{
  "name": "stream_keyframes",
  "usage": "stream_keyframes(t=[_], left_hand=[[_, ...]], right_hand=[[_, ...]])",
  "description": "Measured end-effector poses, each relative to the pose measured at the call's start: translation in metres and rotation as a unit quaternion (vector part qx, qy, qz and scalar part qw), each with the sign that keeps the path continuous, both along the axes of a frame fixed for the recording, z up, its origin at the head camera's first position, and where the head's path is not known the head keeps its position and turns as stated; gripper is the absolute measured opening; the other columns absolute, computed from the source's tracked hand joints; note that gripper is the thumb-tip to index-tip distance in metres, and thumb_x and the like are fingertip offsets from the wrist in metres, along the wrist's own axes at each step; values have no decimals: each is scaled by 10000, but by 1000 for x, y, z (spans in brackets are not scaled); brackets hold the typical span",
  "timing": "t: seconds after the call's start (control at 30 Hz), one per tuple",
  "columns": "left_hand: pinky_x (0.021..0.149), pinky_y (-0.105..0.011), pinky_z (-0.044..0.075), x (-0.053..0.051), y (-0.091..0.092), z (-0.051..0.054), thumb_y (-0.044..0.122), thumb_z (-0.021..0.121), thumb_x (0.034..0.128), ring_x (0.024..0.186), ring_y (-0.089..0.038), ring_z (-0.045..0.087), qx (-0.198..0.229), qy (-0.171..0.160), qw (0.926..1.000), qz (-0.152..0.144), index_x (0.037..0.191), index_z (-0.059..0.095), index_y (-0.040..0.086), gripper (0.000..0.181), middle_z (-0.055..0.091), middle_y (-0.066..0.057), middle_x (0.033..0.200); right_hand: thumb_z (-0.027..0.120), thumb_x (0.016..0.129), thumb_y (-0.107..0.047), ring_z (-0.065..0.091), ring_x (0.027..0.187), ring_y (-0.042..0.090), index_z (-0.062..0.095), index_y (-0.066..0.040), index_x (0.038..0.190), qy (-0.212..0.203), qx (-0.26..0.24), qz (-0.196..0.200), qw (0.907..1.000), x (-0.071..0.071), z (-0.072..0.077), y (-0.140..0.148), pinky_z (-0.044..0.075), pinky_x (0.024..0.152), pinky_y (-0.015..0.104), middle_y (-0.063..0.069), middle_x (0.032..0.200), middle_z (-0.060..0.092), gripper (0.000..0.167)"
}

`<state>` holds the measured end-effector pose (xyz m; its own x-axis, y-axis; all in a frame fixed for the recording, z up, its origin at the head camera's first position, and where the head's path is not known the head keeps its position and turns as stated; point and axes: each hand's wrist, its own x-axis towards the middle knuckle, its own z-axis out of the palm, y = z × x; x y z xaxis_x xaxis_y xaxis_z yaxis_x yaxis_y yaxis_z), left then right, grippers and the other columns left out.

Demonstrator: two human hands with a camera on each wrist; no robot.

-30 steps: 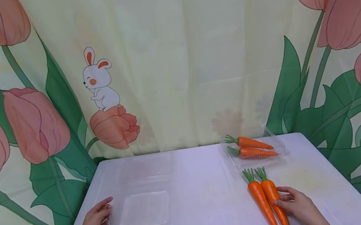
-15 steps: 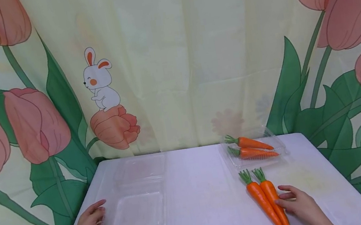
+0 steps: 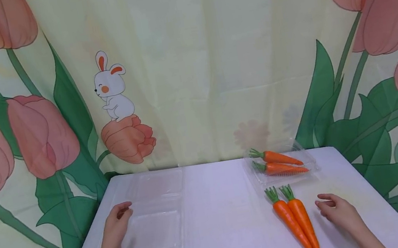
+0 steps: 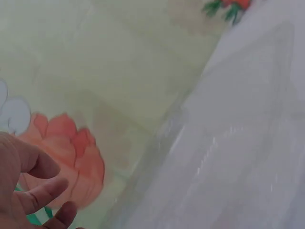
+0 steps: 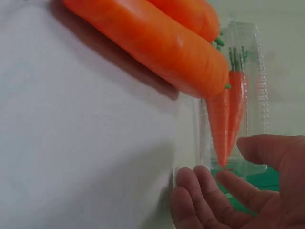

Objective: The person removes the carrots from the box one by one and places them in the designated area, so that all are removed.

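Observation:
Two large orange carrots with short green tops, a left one (image 3: 293,226) and a right one (image 3: 304,223), lie side by side at the front right of the table. My right hand (image 3: 338,209) hovers just right of them, fingers loosely bent, touching neither. In the right wrist view, a gap separates its fingertips from the nearer carrot (image 5: 157,52). At the left, a clear plastic clamshell box (image 3: 157,233) lies unfolded, its lid (image 3: 158,186) toward the back. Above its left edge is my left hand (image 3: 118,224), fingers loosely curved and holding nothing.
Behind the large carrots, another clear plastic box (image 3: 263,181) holds two smaller carrots (image 3: 281,158). A white cloth covers the table (image 3: 221,223). A curtain (image 3: 192,78) printed with tulips and a rabbit hangs right behind its back edge.
My left hand first shifted left with the clamshell box, then let go and rose to the right. My right hand left the right large carrot and drew away to the right.

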<state>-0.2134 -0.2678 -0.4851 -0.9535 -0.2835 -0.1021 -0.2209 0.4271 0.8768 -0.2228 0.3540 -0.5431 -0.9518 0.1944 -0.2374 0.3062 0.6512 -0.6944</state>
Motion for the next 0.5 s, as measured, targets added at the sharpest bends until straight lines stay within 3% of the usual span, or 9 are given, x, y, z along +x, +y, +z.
stream_keyframes(t=[0.13, 0.23, 0.37, 0.5], left_hand=[[1107, -527, 423, 2, 30, 8, 169, 477, 1083, 1295, -351, 485, 58, 225, 9986, -468, 1436, 480, 9, 388, 502, -238, 1442], [1086, -505, 448, 6, 50, 10, 149, 513, 1067, 1269, -324, 531, 171, 288, 9974, -639, 1396, 533, 22, 353, 557, -204, 1402], [1064, -489, 476, 7, 74, 8, 137, 540, 1047, 1196, -302, 590, 905, 251, 9918, -872, 1338, 586, 11, 320, 627, -167, 1309], [1028, -474, 510, 5, 99, 5, 147, 555, 1036, 1078, -259, 630, 1663, 131, 9795, -1128, 1300, 609, -6, 310, 661, -120, 1206]], right_hand=[[512, 1056, -334, 714, 858, 254, 287, 115, 1511, 208, -78, -321, 9992, -13, 5, 8, 621, 767, 389, 399, 1288, 560, 677], [459, 1075, -347, 722, 903, 314, 182, 121, 1550, 364, -195, -454, 9981, -24, 10, 12, 623, 791, 405, 430, 1343, 487, 722], [368, 1100, -362, 709, 977, 383, 87, 105, 1582, 382, -341, -645, 9966, -40, 16, 12, 615, 823, 429, 429, 1397, 437, 728], [271, 1116, -402, 684, 1032, 422, -18, 75, 1599, 249, -491, -736, 9958, -55, 18, 9, 600, 876, 471, 430, 1455, 374, 738]])
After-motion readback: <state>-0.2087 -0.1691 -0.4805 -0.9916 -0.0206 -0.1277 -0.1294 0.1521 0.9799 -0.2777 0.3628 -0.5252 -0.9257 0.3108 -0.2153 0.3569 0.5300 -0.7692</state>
